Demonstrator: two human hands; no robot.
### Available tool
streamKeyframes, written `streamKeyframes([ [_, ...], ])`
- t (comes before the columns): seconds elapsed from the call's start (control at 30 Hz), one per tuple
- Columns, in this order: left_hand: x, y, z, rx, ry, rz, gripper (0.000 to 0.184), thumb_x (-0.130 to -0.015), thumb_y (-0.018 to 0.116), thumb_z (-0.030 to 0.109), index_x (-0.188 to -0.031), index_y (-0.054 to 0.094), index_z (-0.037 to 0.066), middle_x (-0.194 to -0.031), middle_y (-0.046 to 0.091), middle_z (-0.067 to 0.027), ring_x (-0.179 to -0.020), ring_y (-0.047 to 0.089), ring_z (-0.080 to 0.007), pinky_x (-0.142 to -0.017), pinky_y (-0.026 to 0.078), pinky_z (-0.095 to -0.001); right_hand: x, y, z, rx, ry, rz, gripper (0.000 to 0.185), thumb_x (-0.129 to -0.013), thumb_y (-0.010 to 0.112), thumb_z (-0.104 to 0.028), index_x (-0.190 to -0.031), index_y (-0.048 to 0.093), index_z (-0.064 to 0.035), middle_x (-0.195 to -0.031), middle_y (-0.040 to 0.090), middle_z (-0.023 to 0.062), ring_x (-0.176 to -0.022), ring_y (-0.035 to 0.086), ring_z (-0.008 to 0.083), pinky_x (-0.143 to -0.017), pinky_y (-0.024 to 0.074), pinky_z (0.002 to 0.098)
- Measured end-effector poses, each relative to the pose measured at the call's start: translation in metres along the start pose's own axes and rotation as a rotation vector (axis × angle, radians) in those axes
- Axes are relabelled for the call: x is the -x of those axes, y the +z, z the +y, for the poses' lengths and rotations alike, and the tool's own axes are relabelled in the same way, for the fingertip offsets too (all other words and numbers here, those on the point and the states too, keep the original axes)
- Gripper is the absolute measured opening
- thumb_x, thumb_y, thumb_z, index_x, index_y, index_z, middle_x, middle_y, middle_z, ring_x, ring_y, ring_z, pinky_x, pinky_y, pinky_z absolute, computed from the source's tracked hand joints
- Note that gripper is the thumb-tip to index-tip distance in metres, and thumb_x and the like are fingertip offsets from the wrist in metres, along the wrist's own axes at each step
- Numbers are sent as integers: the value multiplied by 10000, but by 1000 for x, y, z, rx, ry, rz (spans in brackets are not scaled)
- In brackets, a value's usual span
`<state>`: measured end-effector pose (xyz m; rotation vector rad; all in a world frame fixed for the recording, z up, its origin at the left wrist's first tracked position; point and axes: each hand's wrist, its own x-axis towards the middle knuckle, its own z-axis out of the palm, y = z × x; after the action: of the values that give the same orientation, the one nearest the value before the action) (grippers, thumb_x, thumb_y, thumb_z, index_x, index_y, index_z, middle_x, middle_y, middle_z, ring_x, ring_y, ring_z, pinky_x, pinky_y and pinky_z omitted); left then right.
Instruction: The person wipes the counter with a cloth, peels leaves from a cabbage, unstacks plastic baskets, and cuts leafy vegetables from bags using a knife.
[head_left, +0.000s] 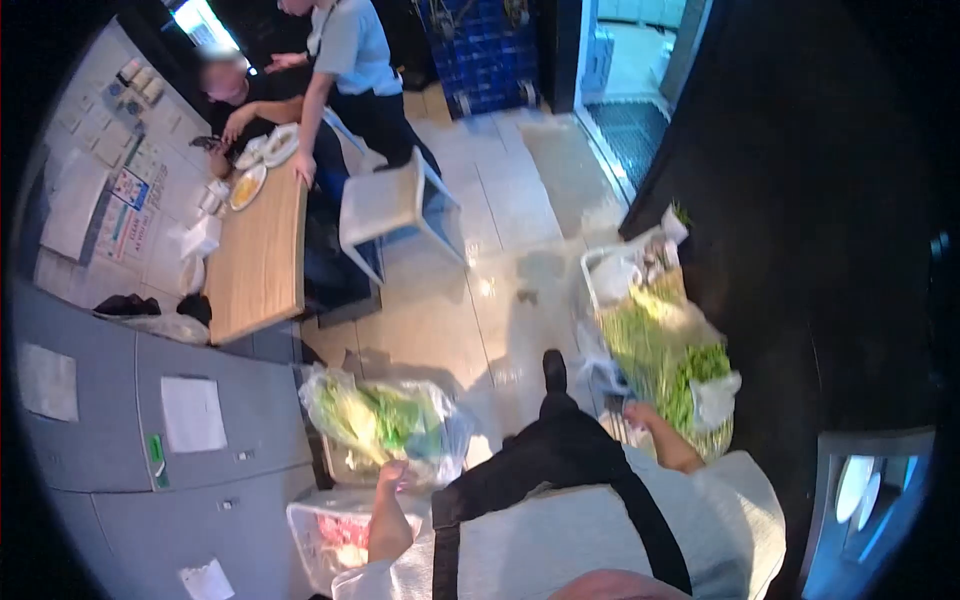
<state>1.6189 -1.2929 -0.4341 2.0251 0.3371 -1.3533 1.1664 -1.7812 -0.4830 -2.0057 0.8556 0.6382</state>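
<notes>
On the tiled floor (430, 325), a long load of greens (637, 345) lies at the person's right, its long axis running forward, away from the body; the right hand (637, 413) is nearer, by its inner edge. At the left, a clear bag of leafy greens (385, 415) lies just ahead of the left hand (394, 474); a white tub (300, 540) with pink contents sits beside the left forearm. Left fingers look loosely bent, contact unclear; what the right fingers grip, if anything, I cannot tell
</notes>
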Motion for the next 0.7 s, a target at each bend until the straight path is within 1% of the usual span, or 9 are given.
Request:
streamKeyframes([
  [0.1, -28, 16, 82, -39, 1, 77, 271, -699, 649, 193, -939, 594, 78, -709, 566, -43, -601, 565, -165, -457, 453, -319, -39, -47, 16, -120, 42, 37, 217, -730, 562, -310, -804, 610, -111, -691, 601, 69, -558, 584, 202, -480, 458, 360],
  [0.17, -80, 14, 117, -619, 488, -50, 275, -758, 523, 161, -1014, 550, 65, -835, 588, -53, -670, 574, -220, -553, 440, -392, -71, -81, 28, -140, 67, 79, 208, -705, 580, -297, -770, 593, -99, -669, 592, 70, -542, 574, 207, -473, 454, 361],
  [0.2, -102, 12, 134, -843, 1215, 34, 235, -767, 487, 113, -986, 569, 91, -775, 582, -42, -611, 569, -189, -481, 428, -343, -85, -101, 33, -152, 81, 97, 206, -692, 589, -290, -753, 585, -93, -658, 588, 70, -534, 569, 209, -469, 452, 362],
  [0.27, -105, 38, 195, -366, 546, 25, 245, -761, 456, 72, -972, 578, 105, -757, 583, -50, -554, 564, -173, -416, 409, -317, -102, -152, 35, -155, 99, 107, 206, -679, 598, -284, -736, 577, -87, -647, 583, 70, -526, 564, 211, -466, 450, 362],
  [0.33, -80, 57, 252, -240, 361, 37, 245, -770, 451, 79, -977, 578, 115, -771, 590, -45, -560, 566, -165, -423, 411, -310, -129, -226, 19, 560, -367, -32, 234, -598, 620, -252, -710, 546, -60, -624, 565, 106, -526, 549, 249, -482, 451, 357],
  [0.37, -67, 64, 278, -122, 182, 48, 245, -779, 446, 87, -983, 577, 126, -785, 596, -41, -566, 568, -156, -430, 412, -304, -155, -254, 31, 692, -413, 67, 251, -563, 625, -235, -713, 544, -52, -622, 557, 121, -543, 547, 264, -491, 450, 356],
  [0.47, -80, 59, 316, -263, 284, 52, 224, -806, 456, 134, -994, 574, 163, -825, 601, -20, -583, 566, -152, -454, 412, -306, -190, -359, 2, 876, -625, 373, 200, -612, 614, -194, -713, 537, -40, -593, 527, 108, -538, 535, 248, -486, 439, 358],
  [0.53, -65, 63, 351, -192, 198, 122, 186, -795, 576, 253, -937, 611, 139, -715, 601, -20, -549, 546, -157, -471, 406, -335, -237, -404, 5, -277, -37, 464, 129, -723, 577, -183, -710, 546, -58, -594, 522, 60, -501, 520, 209, -478, 438, 360],
  [0.7, -100, 30, 426, -216, -5, 175, 332, -772, 552, 394, -958, 557, 118, -761, 582, -18, -599, 543, -174, -504, 403, -335, -261, -531, -114, -723, 226, 567, 97, -815, 518, -231, -859, 530, -146, -636, 521, -32, -495, 476, 75, -421, 319, 243],
])
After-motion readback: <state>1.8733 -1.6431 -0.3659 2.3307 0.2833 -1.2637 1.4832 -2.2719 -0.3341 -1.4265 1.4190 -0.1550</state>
